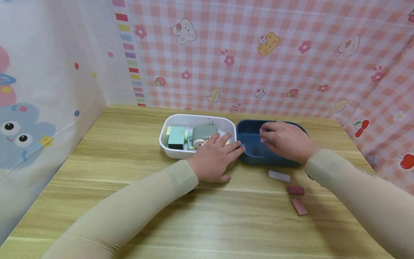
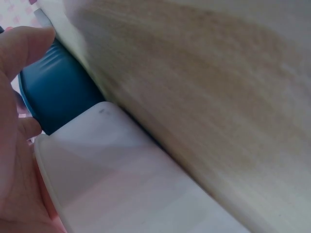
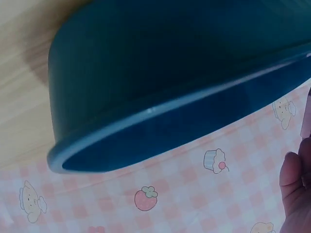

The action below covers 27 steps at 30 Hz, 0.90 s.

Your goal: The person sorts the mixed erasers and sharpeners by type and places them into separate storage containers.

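Observation:
My left hand [image 1: 215,156] lies over the front rim of a white bin [image 1: 174,154], fingers spread and fairly straight, the fingertips reaching toward the blue bin beside it. Inside the white bin are a mint-green boxy item [image 1: 177,135] and a grey-green rounded item [image 1: 205,132]; my fingers hide part of the contents. Over the dark blue bin [image 1: 258,160], my right hand [image 1: 286,138] pinches a small pale pink piece [image 1: 261,136] between thumb and fingers. In the right wrist view, the blue bin's wall [image 3: 146,63] fills the upper part, with the right fingers [image 3: 291,170] at the edge.
On the wooden table [image 1: 200,223], in front of the blue bin, lie a greyish-white block [image 1: 279,176], a dark red block [image 1: 295,190] and a dull pink block [image 1: 299,206]. A pink checked cloth [image 1: 245,64] hangs behind the bins.

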Available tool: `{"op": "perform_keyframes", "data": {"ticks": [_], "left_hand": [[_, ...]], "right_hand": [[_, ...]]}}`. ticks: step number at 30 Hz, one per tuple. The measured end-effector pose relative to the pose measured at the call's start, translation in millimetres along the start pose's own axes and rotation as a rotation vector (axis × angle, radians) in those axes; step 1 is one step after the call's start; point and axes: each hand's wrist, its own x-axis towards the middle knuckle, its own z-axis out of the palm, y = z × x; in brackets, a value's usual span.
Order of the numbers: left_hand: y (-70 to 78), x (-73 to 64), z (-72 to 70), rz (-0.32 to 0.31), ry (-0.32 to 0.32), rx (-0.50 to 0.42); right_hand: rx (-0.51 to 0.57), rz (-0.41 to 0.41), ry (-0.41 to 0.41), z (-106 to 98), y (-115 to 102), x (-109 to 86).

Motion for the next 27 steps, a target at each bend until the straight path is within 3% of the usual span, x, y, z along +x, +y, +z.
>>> {"op": "perform_keyframes", "data": {"ticks": [18,27], "left_hand": [[0.0,-0.2,0.3,0.001,0.002,-0.006],[-0.1,0.0,-0.3,0.003,0.006,-0.003]], "right_hand": [[0.001,0.04,-0.17,-7.7,3.3,9.8],[0.0,0.039,-0.213,-6.1,1.0,12.9]]}}
